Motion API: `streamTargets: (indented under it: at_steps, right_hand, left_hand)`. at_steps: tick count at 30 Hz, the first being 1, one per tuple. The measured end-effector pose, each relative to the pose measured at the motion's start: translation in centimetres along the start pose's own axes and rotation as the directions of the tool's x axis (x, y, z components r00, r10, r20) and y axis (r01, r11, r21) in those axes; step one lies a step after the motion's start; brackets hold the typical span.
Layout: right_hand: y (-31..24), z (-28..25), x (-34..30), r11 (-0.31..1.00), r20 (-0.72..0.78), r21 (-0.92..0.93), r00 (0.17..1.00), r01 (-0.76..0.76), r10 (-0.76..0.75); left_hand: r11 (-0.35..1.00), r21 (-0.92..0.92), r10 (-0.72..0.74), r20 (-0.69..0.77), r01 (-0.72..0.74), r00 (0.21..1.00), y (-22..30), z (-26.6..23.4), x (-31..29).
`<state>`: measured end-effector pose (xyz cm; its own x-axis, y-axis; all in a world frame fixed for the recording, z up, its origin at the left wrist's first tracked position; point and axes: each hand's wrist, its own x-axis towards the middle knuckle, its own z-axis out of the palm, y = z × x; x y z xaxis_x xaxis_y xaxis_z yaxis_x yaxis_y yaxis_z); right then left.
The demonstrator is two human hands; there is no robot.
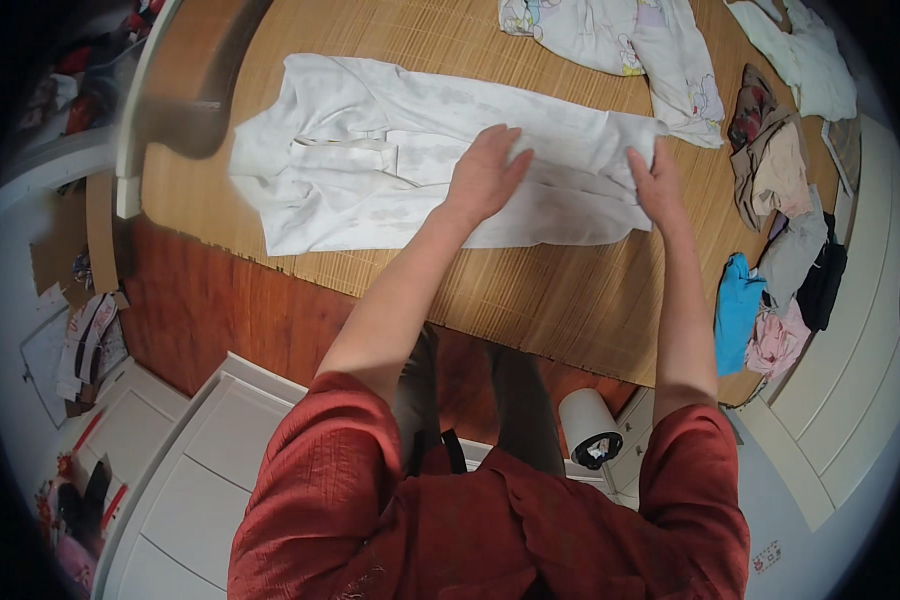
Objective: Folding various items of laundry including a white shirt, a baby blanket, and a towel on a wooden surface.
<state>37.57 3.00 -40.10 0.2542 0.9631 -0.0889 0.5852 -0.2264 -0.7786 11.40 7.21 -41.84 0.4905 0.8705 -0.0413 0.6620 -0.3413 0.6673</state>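
One white garment [426, 158] lies under our left hand [482, 178], fingers [503, 136] parted. Whether our right hand [660, 192] grips it, we cannot tell.

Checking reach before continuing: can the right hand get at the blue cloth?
Probably yes: only mat seems to lie between the right hand, at the white garment, and the blue cloth.

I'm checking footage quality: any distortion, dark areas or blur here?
Head view: the mat shows a bowed near edge, likely lens distortion; corners go black. Also head view: the right hand looks slightly soft; creases in the white garment are readable.
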Motion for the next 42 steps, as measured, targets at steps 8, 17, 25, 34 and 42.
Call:
streamTargets:
  at_steps: [8,17,25,34,42]
  right_hand:
    - [-15.0,8.1,-1.4,0.875,0.41,0.335,0.89,-0.35,0.199]
    - [-5.3,9.5,-0.4,0.869,-0.114,-0.364,0.942,-0.334,0.315]
    - [-6.2,11.7,-0.8,0.781,0.125,0.417,0.88,-0.466,0.458]
    - [-21.2,17.8,-2.8,0.93,0.34,0.363,0.938,-0.064,-0.068]
    - [-14.6,20.9,-0.8,0.939,0.162,-0.136,0.928,-0.316,0.336]
  left_hand:
    - [0.218,-0.883,-0.741,0.127,0.415,0.659,-4.1,-6.2,-6.9]
    - [0.997,-0.054,-0.072,-0.161,0.064,0.984,-2.7,-2.5,-8.3]
    - [0.935,-0.296,-0.196,0.026,0.195,0.98,-0.1,-0.7,-8.6]
    - [-0.248,-0.948,-0.642,0.315,0.2,0.699,-5.5,-9.9,-12.5]
    - [0.962,0.024,-0.238,-0.412,0.271,0.88,-6.6,-11.3,-15.4]
